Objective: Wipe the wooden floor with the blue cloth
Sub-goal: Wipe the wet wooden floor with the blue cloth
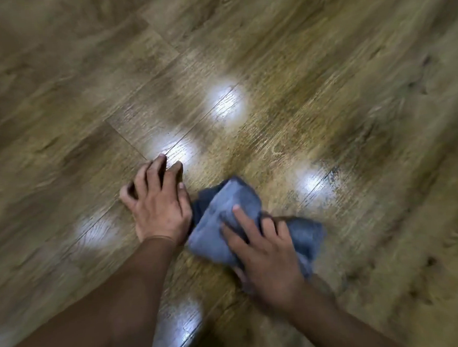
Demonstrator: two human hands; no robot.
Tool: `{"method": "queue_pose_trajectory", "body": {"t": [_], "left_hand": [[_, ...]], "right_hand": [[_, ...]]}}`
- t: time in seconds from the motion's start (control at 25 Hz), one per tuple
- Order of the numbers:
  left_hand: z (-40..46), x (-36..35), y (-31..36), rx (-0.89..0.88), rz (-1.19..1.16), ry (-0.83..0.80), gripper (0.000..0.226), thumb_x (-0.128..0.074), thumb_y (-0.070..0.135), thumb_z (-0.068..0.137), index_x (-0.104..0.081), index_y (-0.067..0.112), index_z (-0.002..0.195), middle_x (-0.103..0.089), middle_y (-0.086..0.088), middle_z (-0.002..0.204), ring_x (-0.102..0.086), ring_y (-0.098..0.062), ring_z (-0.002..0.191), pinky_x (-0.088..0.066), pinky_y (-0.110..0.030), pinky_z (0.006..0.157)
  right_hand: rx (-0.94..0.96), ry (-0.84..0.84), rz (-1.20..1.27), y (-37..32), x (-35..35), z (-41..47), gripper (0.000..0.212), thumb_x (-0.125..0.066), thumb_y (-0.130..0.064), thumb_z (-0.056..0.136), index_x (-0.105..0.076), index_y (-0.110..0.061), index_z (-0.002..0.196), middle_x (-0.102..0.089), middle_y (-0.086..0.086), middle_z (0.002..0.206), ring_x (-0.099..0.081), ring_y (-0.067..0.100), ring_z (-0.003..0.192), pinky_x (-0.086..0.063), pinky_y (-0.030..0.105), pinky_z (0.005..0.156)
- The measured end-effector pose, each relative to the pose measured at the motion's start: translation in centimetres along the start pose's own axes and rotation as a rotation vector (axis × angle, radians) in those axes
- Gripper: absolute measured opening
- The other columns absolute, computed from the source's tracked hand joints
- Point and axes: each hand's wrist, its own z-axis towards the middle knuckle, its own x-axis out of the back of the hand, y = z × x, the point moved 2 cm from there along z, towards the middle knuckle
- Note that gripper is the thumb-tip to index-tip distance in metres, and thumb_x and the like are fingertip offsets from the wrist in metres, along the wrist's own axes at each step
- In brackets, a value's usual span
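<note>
The wooden floor (282,62) fills the whole view, its brown planks running diagonally. A crumpled blue cloth (229,202) lies on it below the middle. My right hand (265,254) presses down on the cloth with spread fingers, covering its near part. My left hand (157,202) rests on the bare floor just left of the cloth, fingers bent with the tips on the wood, holding nothing. The left hand's thumb side sits against the cloth's left edge.
Bright light reflections (227,103) dot the glossy planks around the hands. A dark speckled patch (332,177) marks a plank seam to the right of the cloth. The picture is blurred toward its edges.
</note>
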Motion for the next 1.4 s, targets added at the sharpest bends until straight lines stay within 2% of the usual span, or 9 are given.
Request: {"method": "queue_pose_trajectory", "body": {"t": [0.12,0.2,0.4,0.52,0.6,0.8,1.0,1.28,1.4], "left_hand": [[-0.1,-0.2,0.1,0.003,-0.006,-0.006,0.041,-0.04,0.037,0.095,-0.056,0.026,0.131,-0.041,-0.001,0.153,-0.031,-0.026,0.142,-0.024,-0.056,0.106],[-0.1,-0.2,0.0,0.005,-0.003,-0.001,0.041,-0.04,0.036,0.095,-0.055,0.026,0.132,-0.041,-0.001,0.153,-0.031,-0.025,0.142,-0.023,-0.057,0.106],[-0.1,-0.2,0.4,0.007,0.014,-0.003,0.04,-0.042,0.036,0.094,-0.055,0.028,0.131,-0.041,0.001,0.153,-0.03,-0.025,0.142,-0.021,-0.056,0.107],[-0.1,-0.2,0.2,0.009,0.027,-0.011,0.041,-0.041,0.036,0.094,-0.055,0.027,0.131,-0.04,0.001,0.153,-0.03,-0.025,0.142,-0.021,-0.056,0.107],[0.0,-0.1,0.3,0.008,0.03,-0.019,0.042,-0.04,0.036,0.094,-0.055,0.026,0.132,-0.04,0.0,0.153,-0.03,-0.026,0.142,-0.022,-0.056,0.107],[0.0,0.0,0.1,0.0,0.022,-0.054,0.044,-0.04,0.034,0.092,-0.055,0.025,0.132,-0.039,-0.002,0.154,-0.03,-0.028,0.143,-0.024,-0.058,0.107],[-0.1,-0.2,0.1,0.007,-0.001,-0.022,0.043,-0.04,0.034,0.092,-0.057,0.025,0.131,-0.043,-0.003,0.152,-0.032,-0.027,0.141,-0.023,-0.057,0.105],[0.0,-0.3,0.1,-0.007,0.03,-0.076,0.038,-0.04,0.033,0.095,-0.051,0.024,0.13,-0.042,-0.003,0.151,-0.028,-0.027,0.141,-0.019,-0.055,0.109],[0.8,1.5,-1.4,-0.037,-0.153,-0.132,0.036,-0.04,0.035,0.1,-0.055,0.026,0.131,-0.046,0.0,0.148,-0.034,-0.026,0.137,-0.018,-0.045,0.108]], "right_hand": [[0.213,-0.029,-0.029,3.1,0.4,-3.3,0.053,-0.063,-0.048,0.08,-0.061,-0.029,0.13,-0.049,0.009,0.148,-0.052,0.034,0.093,-0.037,0.043,0.079],[0.183,-0.017,-0.105,8.0,1.4,-1.2,0.059,-0.068,-0.046,0.076,-0.062,-0.028,0.132,-0.051,0.012,0.147,-0.056,0.037,0.088,-0.042,0.045,0.077],[-0.566,0.084,-0.186,21.8,4.0,9.3,0.066,-0.067,-0.041,0.078,-0.044,-0.022,0.137,-0.038,0.017,0.145,-0.046,0.048,0.11,-0.04,0.06,0.091],[-0.849,0.117,-0.149,21.1,4.1,15.0,0.061,-0.065,-0.043,0.081,-0.045,-0.021,0.133,-0.038,0.015,0.145,-0.042,0.045,0.121,-0.035,0.06,0.098],[-0.777,0.132,-0.193,16.6,3.5,16.5,0.062,-0.068,-0.046,0.078,-0.048,-0.023,0.132,-0.041,0.013,0.144,-0.044,0.043,0.118,-0.036,0.055,0.094],[-0.228,0.085,-0.116,3.7,1.7,11.0,0.072,-0.069,-0.054,0.069,-0.052,-0.025,0.133,-0.04,0.015,0.148,-0.046,0.038,0.103,-0.038,0.051,0.087],[-0.007,0.001,-0.05,0.7,0.1,-2.1,0.087,-0.065,-0.058,0.066,-0.044,-0.028,0.145,-0.028,0.007,0.161,-0.046,0.034,0.096,-0.038,0.05,0.081],[-0.361,0.028,-0.16,7.7,0.9,-4.3,0.075,-0.06,-0.061,0.077,-0.047,-0.032,0.145,-0.034,0.005,0.158,-0.051,0.041,0.096,-0.042,0.049,0.078],[-0.476,0.026,-0.103,8.1,1.2,-3.2,0.07,-0.068,-0.052,0.08,-0.047,-0.027,0.142,-0.033,0.008,0.156,-0.049,0.044,0.103,-0.043,0.053,0.08]]}}
